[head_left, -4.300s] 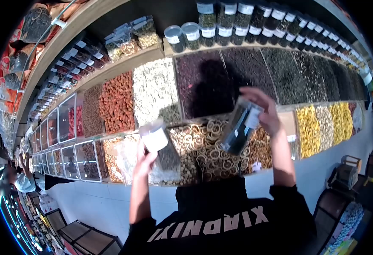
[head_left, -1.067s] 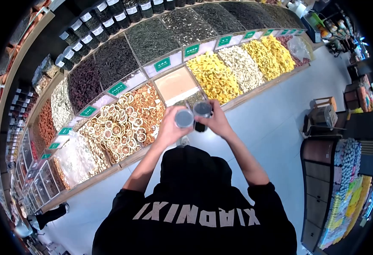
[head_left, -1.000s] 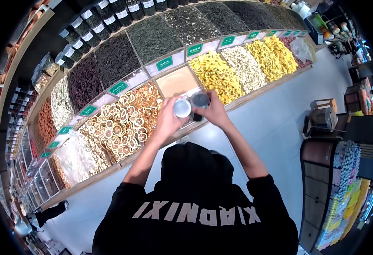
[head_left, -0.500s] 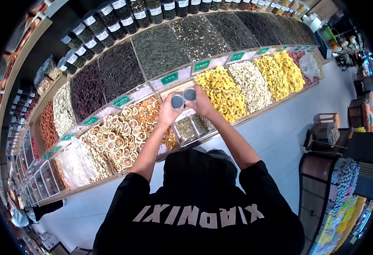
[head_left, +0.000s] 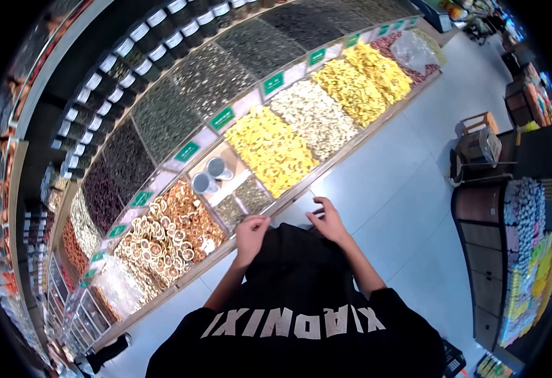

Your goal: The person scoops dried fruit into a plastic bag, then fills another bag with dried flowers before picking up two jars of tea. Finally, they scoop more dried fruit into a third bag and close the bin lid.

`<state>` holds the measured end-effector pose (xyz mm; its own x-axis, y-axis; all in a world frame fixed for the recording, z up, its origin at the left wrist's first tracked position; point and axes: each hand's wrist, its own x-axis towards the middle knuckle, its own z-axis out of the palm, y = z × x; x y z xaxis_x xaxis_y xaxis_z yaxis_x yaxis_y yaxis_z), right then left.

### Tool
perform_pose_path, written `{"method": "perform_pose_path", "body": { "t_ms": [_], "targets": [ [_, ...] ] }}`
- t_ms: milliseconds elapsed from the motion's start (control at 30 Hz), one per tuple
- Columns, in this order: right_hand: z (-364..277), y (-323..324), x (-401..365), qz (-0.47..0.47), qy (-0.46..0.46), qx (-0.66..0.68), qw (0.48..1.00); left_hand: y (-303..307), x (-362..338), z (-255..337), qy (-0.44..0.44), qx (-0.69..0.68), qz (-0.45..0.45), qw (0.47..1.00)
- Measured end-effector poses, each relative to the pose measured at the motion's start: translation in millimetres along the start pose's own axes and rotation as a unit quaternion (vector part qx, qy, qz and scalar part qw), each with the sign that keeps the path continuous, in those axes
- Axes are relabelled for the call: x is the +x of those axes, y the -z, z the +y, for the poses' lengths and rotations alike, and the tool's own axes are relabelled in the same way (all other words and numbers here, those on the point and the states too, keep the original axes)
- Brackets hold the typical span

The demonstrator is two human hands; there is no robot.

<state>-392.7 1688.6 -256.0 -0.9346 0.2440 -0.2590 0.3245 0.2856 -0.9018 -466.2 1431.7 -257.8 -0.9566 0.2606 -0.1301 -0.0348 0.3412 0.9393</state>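
Note:
Two grey-topped cups, a front cup (head_left: 204,183) and a rear cup (head_left: 219,168), stand side by side on a pale wooden board (head_left: 237,165) between the display bins. Neither hand touches them. My left hand (head_left: 250,236) hovers at the display's front edge, close to my body, its fingers curled in and nothing visible in them. To its right, my right hand (head_left: 327,220) hangs over the floor with thumb and forefinger apart, holding nothing. Small compartments of dried herbs (head_left: 251,195) lie just in front of the board.
Dried citrus slices (head_left: 162,242) fill a bin left of the cups; yellow dried flowers (head_left: 271,151) fill one to the right. Dark teas (head_left: 165,116) and labelled jars (head_left: 125,79) line the back. A wooden stool (head_left: 479,123) and cabinet (head_left: 479,252) stand at right.
Both hands have let go of the two cups and drawn back toward my body. The cups now stand on the board. The view has turned, shifting the display leftward.

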Motion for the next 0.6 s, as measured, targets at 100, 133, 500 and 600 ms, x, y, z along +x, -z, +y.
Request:
{"method": "perform_pose_path", "body": {
  "t_ms": [100, 133, 500, 600],
  "targets": [
    [24.7, 52.9, -20.5, 0.070, -0.052, 0.015, 0.996, -57.6, 13.4, 51.9, -0.085, 0.072, -0.155, 0.982],
    [28.9, 67.9, -26.1, 0.085, -0.053, 0.028, 0.995, -78.1, 16.9, 69.7, -0.092, 0.071, -0.172, 0.978],
    [50.0, 189.2, -66.4, 0.088, 0.029, 0.056, 0.994, -252.1, 19.2, 137.0, 0.098, -0.188, -0.416, 0.884],
    [64.5, 199.7, -64.2, 0.092, 0.013, 0.112, 0.989, -273.5, 20.2, 143.6, 0.084, -0.117, -0.412, 0.900]
  ]
}}
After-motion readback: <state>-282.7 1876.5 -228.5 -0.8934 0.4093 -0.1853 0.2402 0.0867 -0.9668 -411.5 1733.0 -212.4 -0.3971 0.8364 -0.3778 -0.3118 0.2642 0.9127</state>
